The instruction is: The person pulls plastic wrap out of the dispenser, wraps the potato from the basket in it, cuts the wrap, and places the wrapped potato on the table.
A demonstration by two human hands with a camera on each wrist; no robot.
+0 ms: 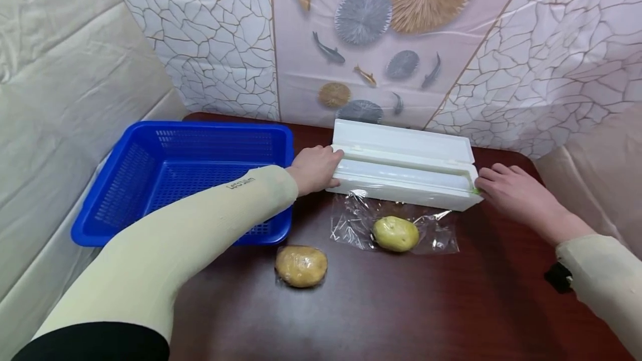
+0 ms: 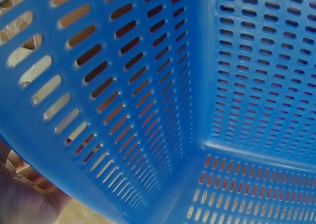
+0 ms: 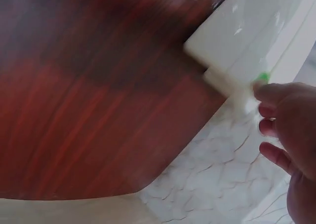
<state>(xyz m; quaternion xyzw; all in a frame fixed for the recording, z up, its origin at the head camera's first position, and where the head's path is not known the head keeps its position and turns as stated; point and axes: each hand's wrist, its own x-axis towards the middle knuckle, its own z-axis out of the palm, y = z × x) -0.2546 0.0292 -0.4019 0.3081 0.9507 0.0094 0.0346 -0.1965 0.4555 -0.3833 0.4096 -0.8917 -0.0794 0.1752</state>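
Observation:
A long white cling film box [image 1: 406, 191] lies with its lid raised and a film roll [image 1: 401, 173] inside. My left hand [image 1: 314, 170] grips the box's left end. At the right end, my right hand [image 1: 516, 191] holds a small green slide cutter [image 3: 263, 78] with its fingertips, the other fingers loosely bent. From the box's front a sheet of clear film [image 1: 351, 224] spreads over the table, and a bare yellowish potato [image 1: 396, 233] sits on it. A browner potato [image 1: 301, 266], wrapped in film, lies nearer on the left. In the left wrist view my left hand [image 2: 29, 199] shows only partly.
A blue slotted basket [image 1: 170, 180] stands at the left, close beside my left forearm. The dark red-brown table [image 1: 361, 311] has its back edge against a patterned wall covering [image 1: 225, 43]. Pale cloth [image 1: 55, 144] hangs along the left side.

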